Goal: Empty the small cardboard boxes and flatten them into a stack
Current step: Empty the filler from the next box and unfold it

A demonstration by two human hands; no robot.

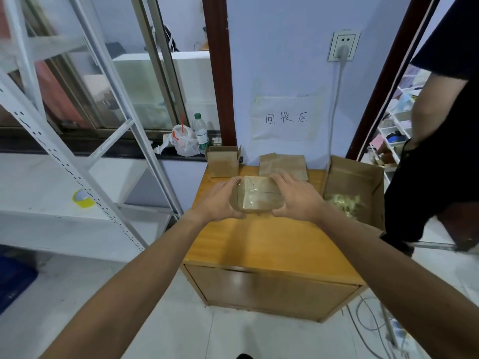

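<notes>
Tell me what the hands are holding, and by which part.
A small taped cardboard box, held by its two ends: the left hand grips the left end, the right hand the right end.

The left hand (220,200) and right hand (295,198) cover the ends of the small taped box (259,195), which hides the near edge of the flattened cardboard (285,164), the pale filling (344,202) in the large open box (357,174) is blurred, and the right edge cuts off the bystander (440,151).

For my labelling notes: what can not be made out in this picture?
Head view:
Contents of the held box: closed and taped; left hand and right hand cover its ends.
Inside of the small open box: hidden by its front wall.
The pale filling in the big box: blurred.
</notes>
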